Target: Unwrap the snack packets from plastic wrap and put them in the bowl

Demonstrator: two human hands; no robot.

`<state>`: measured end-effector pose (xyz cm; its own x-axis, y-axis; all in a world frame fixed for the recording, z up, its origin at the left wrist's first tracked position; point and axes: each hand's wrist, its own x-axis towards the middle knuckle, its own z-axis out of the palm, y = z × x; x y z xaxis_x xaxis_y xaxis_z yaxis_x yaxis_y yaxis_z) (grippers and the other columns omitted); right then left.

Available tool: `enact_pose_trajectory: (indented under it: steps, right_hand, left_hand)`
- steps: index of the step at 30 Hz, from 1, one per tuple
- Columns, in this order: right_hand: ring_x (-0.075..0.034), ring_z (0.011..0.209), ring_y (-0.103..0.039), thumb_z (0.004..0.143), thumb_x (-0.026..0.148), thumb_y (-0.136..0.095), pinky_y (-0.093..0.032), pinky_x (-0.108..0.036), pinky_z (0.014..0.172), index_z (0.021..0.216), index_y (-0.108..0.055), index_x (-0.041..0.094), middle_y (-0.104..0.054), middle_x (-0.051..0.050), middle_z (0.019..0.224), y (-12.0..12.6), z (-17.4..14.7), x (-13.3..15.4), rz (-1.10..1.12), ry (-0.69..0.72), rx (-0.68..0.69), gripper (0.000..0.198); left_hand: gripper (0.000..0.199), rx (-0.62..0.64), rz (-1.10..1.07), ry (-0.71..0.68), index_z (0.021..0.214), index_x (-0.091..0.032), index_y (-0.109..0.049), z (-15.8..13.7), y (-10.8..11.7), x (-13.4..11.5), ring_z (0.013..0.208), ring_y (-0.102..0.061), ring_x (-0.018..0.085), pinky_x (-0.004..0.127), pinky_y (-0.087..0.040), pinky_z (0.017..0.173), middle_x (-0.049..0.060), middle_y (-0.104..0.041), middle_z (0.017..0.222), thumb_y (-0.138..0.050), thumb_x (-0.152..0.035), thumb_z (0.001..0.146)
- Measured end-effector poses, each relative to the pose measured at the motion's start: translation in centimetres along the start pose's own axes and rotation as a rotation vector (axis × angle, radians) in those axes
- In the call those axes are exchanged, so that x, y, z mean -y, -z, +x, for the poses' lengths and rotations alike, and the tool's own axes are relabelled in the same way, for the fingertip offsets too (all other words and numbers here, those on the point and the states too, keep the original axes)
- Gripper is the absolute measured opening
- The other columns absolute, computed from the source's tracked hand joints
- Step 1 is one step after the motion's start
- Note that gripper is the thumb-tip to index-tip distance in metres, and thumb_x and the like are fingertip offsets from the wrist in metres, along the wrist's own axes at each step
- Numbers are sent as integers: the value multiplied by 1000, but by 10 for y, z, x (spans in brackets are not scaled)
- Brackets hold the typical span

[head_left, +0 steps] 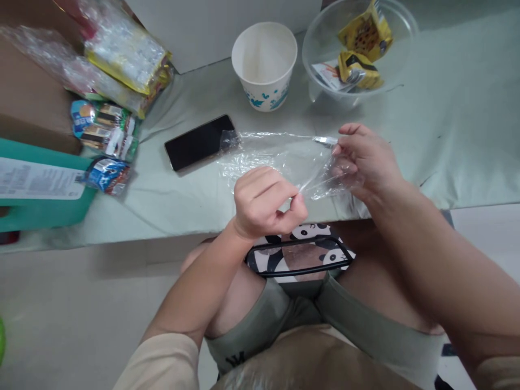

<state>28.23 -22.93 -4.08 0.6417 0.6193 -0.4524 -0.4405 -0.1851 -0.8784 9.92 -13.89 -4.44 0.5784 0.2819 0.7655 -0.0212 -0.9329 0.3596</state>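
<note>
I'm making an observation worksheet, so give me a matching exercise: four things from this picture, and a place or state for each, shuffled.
1. Clear plastic film
2. Phone
3. Paper cup
4. Clear tub

A. White, with a blue-green pattern
B. Contains yellow packets
C. Held by the left hand and right hand
D. Lies dark face up on the pale cloth

Pairs: 1-C, 2-D, 3-A, 4-B
</note>
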Motion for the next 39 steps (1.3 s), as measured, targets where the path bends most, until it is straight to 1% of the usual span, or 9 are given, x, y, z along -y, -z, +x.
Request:
enact_pose_trajectory:
  steps: [9,12,18,23,28,31,34,36,39]
  right_hand:
    - [-6,41,-27,71,19,-62,-32,-24,44,95,-45,28,-51,10,66,3,4,-3,-21,14,-1,31]
    - [-5,41,-27,71,18,-63,-33,-24,44,95,-45,28,-50,10,66,4,4,-3,-17,22,5,32]
    - [-4,40,-24,74,19,-65,-35,-22,43,96,-45,28,-49,11,65,-1,2,-4,4,19,34,31]
    - [-7,37,-31,84,32,-58,-32,-25,41,96,-48,26,-54,8,62,0,5,-5,-51,49,3,17]
    - [-12,60,-59,80,27,-56,-43,-27,53,97,-58,23,-66,-2,81,17,11,-10,-144,331,-24,18]
    - [-20,98,-69,75,28,-70,-57,-35,80,111,-61,28,-67,-7,119,25,8,-13,-297,511,139,37]
    - [-30,138,-55,74,47,-81,-52,-49,111,122,-59,34,-53,-5,151,27,1,-12,-446,624,428,54]
    - [-32,148,-47,78,53,-80,-42,-56,121,108,-64,31,-53,-4,154,25,-3,-11,-498,700,575,41]
    - [-29,142,-55,86,44,-75,-35,-57,125,78,-58,24,-71,-5,130,19,-9,-11,-572,827,680,27]
  left_hand:
    - [12,-149,-186,90,75,-25,-53,5,8,-2,53,-46,13,29,-36,50,-4,-50,59,-56,-14,79]
    - [7,-2,-225,124,86,-25,-59,5,6,3,67,-57,17,33,-46,60,0,-62,73,-63,-28,81]
    - [68,337,-205,173,128,-19,-61,-4,-9,7,111,-66,29,44,-56,93,14,-70,123,-77,-59,76]
    - [29,311,-218,303,114,-18,-72,-3,-10,5,109,-70,23,38,-58,94,11,-75,120,-60,-19,87]
    - [17,240,-658,576,90,-22,-77,4,-2,12,106,-75,22,37,-60,93,5,-81,110,-61,-18,86]
    - [19,210,-934,780,84,-24,-78,7,1,16,102,-76,23,38,-63,84,4,-82,108,-62,-31,89]
    - [26,216,-1039,858,76,-24,-78,8,7,21,96,-77,26,43,-63,85,4,-82,106,-67,-44,87]
    - [31,282,-1061,822,72,-24,-79,10,14,25,98,-77,27,46,-62,92,5,-82,106,-70,-52,85]
    - [38,434,-1022,750,70,-26,-81,12,31,33,101,-76,28,48,-58,101,7,-82,110,-74,-62,80]
